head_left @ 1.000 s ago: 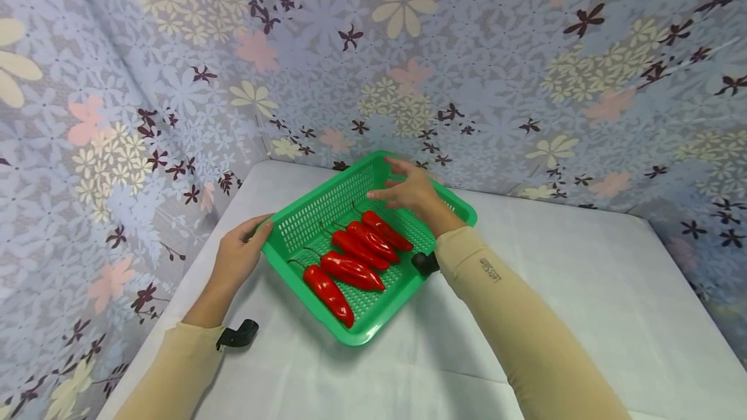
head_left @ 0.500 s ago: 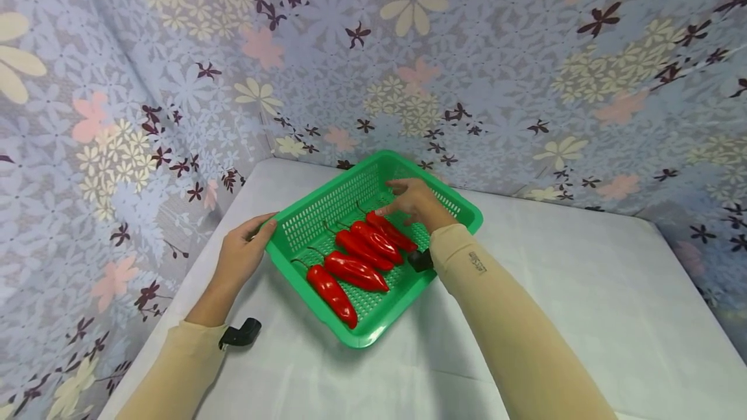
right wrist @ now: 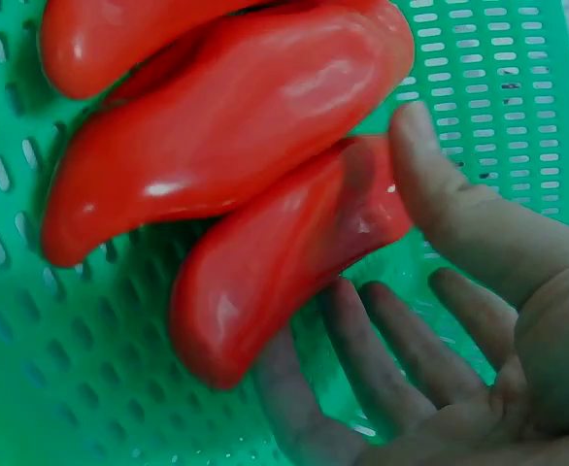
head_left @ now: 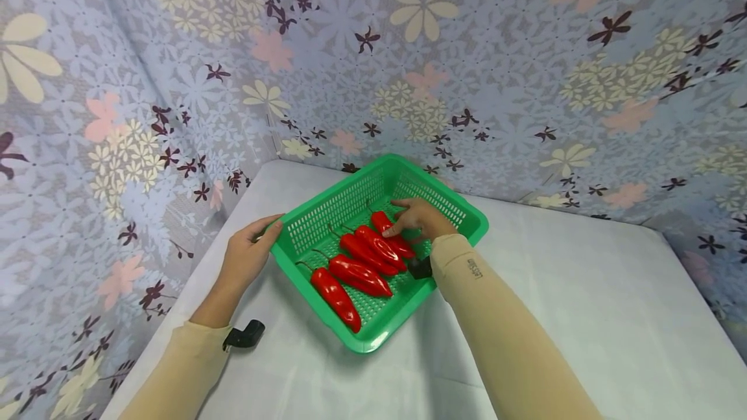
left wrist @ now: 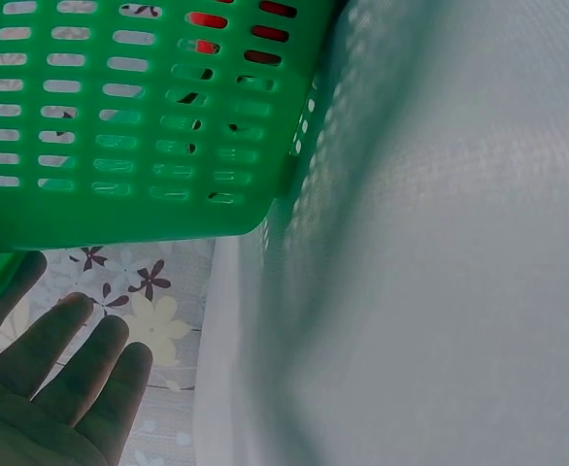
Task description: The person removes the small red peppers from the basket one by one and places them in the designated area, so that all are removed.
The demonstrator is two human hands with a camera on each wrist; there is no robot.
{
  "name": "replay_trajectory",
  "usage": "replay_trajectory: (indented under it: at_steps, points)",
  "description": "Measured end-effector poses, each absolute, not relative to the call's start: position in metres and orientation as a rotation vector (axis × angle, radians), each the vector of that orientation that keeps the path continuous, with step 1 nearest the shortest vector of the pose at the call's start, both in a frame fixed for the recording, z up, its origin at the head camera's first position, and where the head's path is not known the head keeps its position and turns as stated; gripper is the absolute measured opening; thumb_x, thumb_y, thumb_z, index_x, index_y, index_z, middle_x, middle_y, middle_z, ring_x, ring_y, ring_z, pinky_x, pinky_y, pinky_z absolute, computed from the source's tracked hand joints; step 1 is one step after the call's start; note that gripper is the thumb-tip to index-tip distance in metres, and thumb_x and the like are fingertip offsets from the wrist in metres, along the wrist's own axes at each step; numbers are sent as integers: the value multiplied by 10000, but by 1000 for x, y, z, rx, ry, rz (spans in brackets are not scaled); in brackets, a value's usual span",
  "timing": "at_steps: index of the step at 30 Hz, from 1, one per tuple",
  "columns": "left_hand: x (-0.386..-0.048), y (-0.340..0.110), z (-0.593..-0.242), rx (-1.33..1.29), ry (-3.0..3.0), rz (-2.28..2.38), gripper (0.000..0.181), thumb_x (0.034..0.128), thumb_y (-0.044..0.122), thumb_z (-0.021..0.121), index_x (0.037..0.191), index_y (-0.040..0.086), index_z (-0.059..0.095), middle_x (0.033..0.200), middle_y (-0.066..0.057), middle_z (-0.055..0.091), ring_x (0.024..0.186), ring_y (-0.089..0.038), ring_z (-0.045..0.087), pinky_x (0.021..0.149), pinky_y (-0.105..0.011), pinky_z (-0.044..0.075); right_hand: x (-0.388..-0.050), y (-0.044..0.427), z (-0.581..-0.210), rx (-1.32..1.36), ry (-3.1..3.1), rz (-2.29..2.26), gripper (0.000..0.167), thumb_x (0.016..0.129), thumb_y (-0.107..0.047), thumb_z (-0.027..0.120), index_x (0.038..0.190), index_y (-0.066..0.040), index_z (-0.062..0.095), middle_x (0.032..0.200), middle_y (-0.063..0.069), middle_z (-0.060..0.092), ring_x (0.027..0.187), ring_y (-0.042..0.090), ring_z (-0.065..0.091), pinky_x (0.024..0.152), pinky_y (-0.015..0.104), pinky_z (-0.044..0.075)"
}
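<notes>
Several red peppers (head_left: 360, 275) lie side by side in a green perforated basket (head_left: 373, 342). My left hand (head_left: 246, 255) holds the basket's left corner, thumb on the rim; in the left wrist view, the other fingers of that hand (left wrist: 61, 374) spread below the basket wall (left wrist: 119, 209). Inside the basket, my right hand (head_left: 423, 218) grips the rightmost pepper (head_left: 382, 220). The right wrist view has the thumb of this hand (right wrist: 459, 320) against one side of that pepper (right wrist: 275, 272) near its stem end and fingers along the opposite side, partly hidden beneath it.
A white-covered table (head_left: 560, 290) supports the basket and extends to its right. Flowered fabric (head_left: 327, 50) rises behind and along the left side. Black wrist mounts (head_left: 245, 334) are on both sleeves.
My right hand has lowered from above the basket's far part onto the rightmost pepper, which has shifted slightly away from its neighbour. My left hand keeps its hold on the corner.
</notes>
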State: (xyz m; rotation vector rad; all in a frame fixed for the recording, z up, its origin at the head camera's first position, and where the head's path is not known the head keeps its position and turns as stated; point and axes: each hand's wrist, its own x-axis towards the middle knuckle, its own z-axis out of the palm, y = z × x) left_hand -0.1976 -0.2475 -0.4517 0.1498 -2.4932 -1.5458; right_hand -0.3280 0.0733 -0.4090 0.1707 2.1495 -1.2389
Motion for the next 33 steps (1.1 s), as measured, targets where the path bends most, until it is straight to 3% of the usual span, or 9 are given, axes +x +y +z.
replay_trajectory:
  at_steps: [13,21,33]
  points:
    - [-198,-246,-451,156,-2496,-1530,527,1008,521,555,1336,124,670,1363,-129,616,1299,-326,518,1009,-554,446,-322,70,-407,175,2195,-1207,748,827,-25,833,1491,-139,509,1495,156,488,1271,339,541,923,451,540]
    - [-198,-244,-451,166,-2498,-1534,525,1006,530,551,1338,141,670,1369,-110,616,1319,-316,504,1033,-553,427,-322,70,-402,222,2202,-1189,660,818,-15,837,1418,-132,588,1510,147,436,1222,332,561,932,456,533]
    - [-198,-243,-451,158,-2501,-1534,550,1005,543,547,1348,127,659,1369,-130,613,1335,-330,487,1057,-575,393,-315,75,-380,201,2212,-1206,617,831,-33,828,1399,-123,604,1379,152,538,1150,305,598,926,427,534]
